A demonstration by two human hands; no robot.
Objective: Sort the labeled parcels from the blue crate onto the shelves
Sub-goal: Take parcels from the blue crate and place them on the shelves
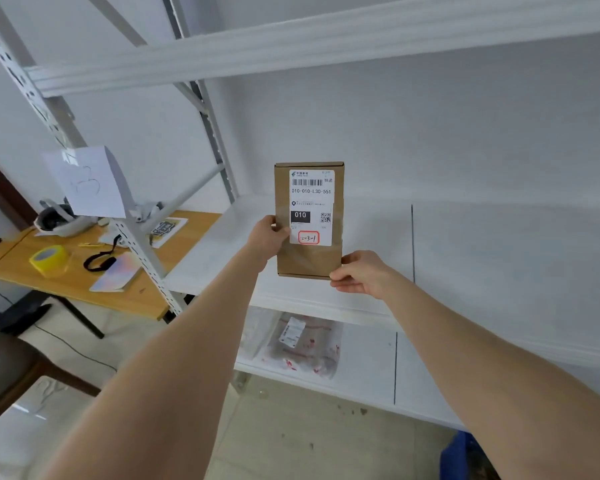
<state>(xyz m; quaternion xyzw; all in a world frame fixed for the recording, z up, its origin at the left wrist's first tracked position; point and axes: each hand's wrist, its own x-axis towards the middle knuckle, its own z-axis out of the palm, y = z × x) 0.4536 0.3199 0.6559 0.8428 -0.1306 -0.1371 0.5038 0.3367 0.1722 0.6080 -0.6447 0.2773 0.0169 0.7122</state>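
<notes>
Holding the flat brown cardboard parcel (pixel 309 220) upright above the white metal shelf (pixel 222 258), the left hand (pixel 267 237) pinches its left edge and the right hand (pixel 357 273) grips its lower right corner. It looks light and stiff; its edges seem the safest hold, since its taped face may be slippery.

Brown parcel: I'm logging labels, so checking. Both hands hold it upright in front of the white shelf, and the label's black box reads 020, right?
Not quite: the head view shows the black box on the label reads 010, not 020. The left hand and right hand do hold the brown parcel upright in front of the white shelf.
</notes>
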